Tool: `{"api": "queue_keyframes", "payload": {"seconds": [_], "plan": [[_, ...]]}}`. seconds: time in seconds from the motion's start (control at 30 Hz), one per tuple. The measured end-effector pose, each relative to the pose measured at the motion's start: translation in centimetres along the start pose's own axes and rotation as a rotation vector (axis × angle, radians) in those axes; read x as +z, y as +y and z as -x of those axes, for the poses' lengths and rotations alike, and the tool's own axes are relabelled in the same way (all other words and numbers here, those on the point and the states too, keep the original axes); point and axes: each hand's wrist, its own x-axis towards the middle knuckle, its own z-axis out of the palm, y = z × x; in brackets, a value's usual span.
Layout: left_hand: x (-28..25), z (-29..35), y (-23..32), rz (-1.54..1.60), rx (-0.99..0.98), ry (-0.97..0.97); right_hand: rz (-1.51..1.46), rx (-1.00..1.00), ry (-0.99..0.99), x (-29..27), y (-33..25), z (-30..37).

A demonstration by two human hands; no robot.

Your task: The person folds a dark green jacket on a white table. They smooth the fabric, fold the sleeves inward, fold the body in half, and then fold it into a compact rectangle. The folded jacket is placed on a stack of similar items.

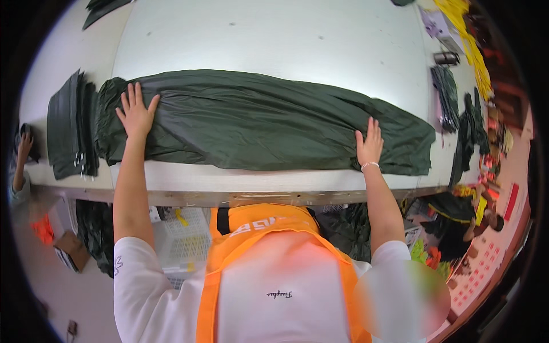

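Observation:
A long dark green garment (257, 123) of thin, slightly shiny cloth lies stretched sideways across the white table. Its left end is gathered and puckered, and its right end is flatter, with a straight edge. My left hand (137, 111) rests flat near the gathered end, fingers spread. Toward the other end, my right hand (370, 143) lies flat on the cloth with its fingers extended, a thin bracelet on the wrist. Neither hand grips anything. Just left of the garment sits a stack of folded dark green pieces (71, 128), close to the gathered end.
The white table (274, 43) has its near edge at my waist. Dark green strips (446, 97), a dark cylinder (446, 58) and yellow material (466, 34) lie at the right. A white plastic basket (189, 243) stands below the edge. Other people work at far left and right.

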Motion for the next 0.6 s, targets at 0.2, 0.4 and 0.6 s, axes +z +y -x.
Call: {"api": "queue_keyframes", "payload": {"seconds": [0.2,0.4,0.6], "plan": [[-13.5,6.3,20.8,0.437,0.347,0.149,-0.697,0.276,0.25,-0.5,10.1,1.7],[-12.8,16.8,37.2,0.629,0.625,-0.125,-0.539,1.324,0.211,-0.4,15.3,3.0],[-9.5,15.7,39.8,0.57,0.547,-0.002,-1.705,1.192,0.269,1.3,19.9,2.9]]}}
